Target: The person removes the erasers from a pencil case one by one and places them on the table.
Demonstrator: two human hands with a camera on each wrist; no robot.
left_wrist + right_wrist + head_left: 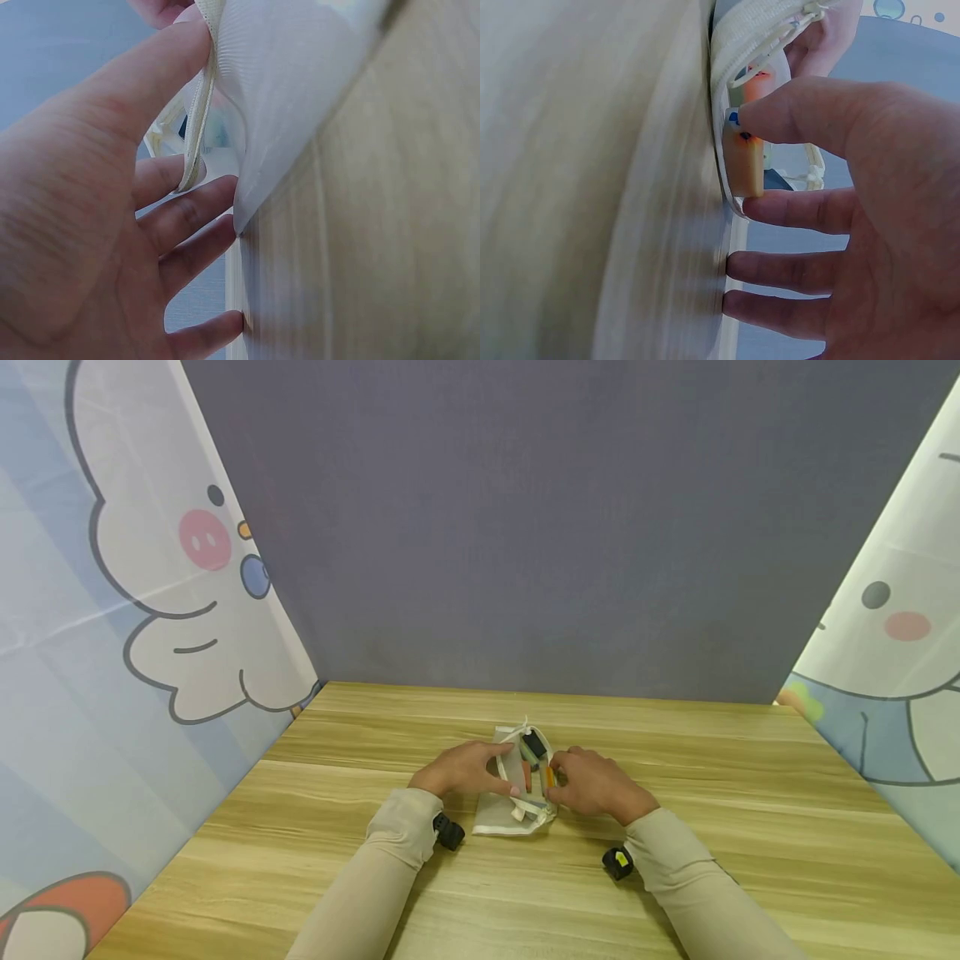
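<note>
A translucent pouch [497,817] with a cream zipper edge [196,127] lies on the table, its mouth spread wide. My left hand [467,768] touches that edge, thumb and index finger far apart, the other fingers extended below. On the pouch's right side, my right hand [596,782] pinches a small orange-tan block [744,166] with a printed end between thumb and index finger, inside the rim. A black piece [535,743] and a reddish block [527,775] show inside the pouch. What kind of blocks these are, I cannot tell.
The wood-grain table [300,827] extends around the pouch, up to a dark grey panel [540,527] at the back. Cartoon-printed cloths [75,693] hang at both sides. A black wrist device [450,832] is strapped at my left cuff, another [618,863] at the right.
</note>
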